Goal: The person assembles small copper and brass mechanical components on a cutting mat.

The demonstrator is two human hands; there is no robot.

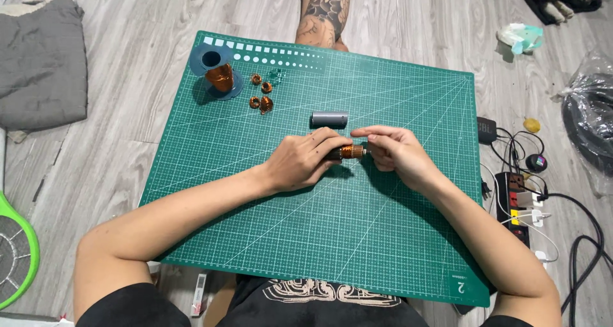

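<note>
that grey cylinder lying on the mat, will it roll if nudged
Probably. The grey cylinder lies on its side on the flat green mat, with nothing touching it, so a nudge across its length would likely roll it. It looks smooth and rigid, so possibly a little slippery to pinch.

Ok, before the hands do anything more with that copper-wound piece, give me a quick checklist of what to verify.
1. Left hand grips the small copper-wound cylindrical part: ok.
2. Right hand fingers at the part's metal tip: ok; exact contact cannot tell.
3. Part held over the green gridded cutting mat: ok.
4. Grey metal cylinder sleeve lies apart, just beyond the hands: ok.
5. Blue plastic spool of copper wire upright at the mat's far left corner: ok.
6. Four small copper coils lie loose beside the spool: ok.
</note>
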